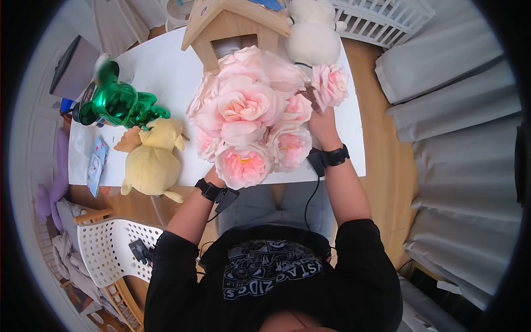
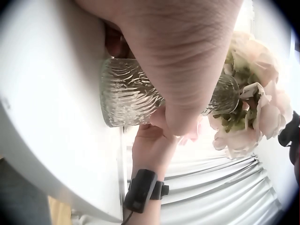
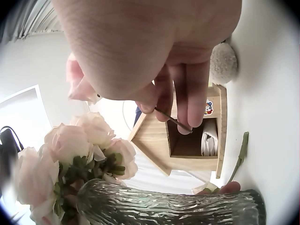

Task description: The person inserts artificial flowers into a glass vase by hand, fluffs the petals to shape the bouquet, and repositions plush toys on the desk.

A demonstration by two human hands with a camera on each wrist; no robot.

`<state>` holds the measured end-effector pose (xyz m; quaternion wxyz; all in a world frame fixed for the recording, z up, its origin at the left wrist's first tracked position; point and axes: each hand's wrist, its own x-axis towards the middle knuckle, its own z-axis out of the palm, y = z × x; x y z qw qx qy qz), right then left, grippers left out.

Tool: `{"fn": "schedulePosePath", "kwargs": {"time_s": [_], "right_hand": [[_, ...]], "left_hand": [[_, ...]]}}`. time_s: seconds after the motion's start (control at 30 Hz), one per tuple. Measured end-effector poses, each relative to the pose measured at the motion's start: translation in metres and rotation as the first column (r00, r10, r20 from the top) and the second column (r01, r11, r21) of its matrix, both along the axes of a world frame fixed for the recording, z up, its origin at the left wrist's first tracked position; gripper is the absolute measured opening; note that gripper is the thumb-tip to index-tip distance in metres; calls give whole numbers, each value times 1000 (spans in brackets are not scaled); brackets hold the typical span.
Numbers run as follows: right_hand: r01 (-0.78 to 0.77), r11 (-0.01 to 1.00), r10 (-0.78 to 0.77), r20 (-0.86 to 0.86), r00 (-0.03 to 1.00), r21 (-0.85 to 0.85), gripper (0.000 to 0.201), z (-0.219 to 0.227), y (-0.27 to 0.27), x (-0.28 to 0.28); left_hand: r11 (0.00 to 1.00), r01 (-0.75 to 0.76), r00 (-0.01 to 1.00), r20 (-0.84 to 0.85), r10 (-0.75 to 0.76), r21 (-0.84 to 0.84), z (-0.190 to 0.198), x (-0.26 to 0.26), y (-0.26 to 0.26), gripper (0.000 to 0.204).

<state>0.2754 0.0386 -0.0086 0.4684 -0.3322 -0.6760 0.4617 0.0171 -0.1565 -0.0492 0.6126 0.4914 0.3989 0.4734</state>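
A ribbed clear glass vase [image 2: 129, 91] stands on the white table, filled with large pale pink artificial roses [image 1: 243, 113]. My left hand [image 2: 173, 56] wraps around the vase low down; from the head camera the blooms cover most of this hand [image 1: 215, 176]. To the right of the bouquet, my right hand [image 1: 323, 124] holds a single pink rose [image 1: 330, 86]. Its thin dark stem [image 3: 173, 120] is pinched between thumb and fingers in the right wrist view. A green stem [image 3: 240, 157] shows beside the vase, close to the left fingertips [image 3: 229, 187].
Behind the bouquet stand a wooden toy house [image 1: 238, 27] and a white plush toy [image 1: 312, 33]. At left are a yellow plush toy [image 1: 152, 160], a shiny green figure [image 1: 119, 102] and a blue packet [image 1: 97, 166]. A white perforated chair [image 1: 108, 249] stands below the table's left side.
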Motion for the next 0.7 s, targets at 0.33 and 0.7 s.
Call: {"fn": "schedulePosePath", "kwargs": {"time_s": [0.33, 0.7], "right_hand": [[-55, 998, 55, -50, 997, 4, 40, -16, 11, 0], [-150, 988, 127, -331, 935, -46, 7, 13, 5, -8]], "left_hand": [[998, 58, 985, 162, -63, 34, -23, -14, 10, 51], [999, 24, 969, 244, -32, 35, -58, -9, 30, 54]]}}
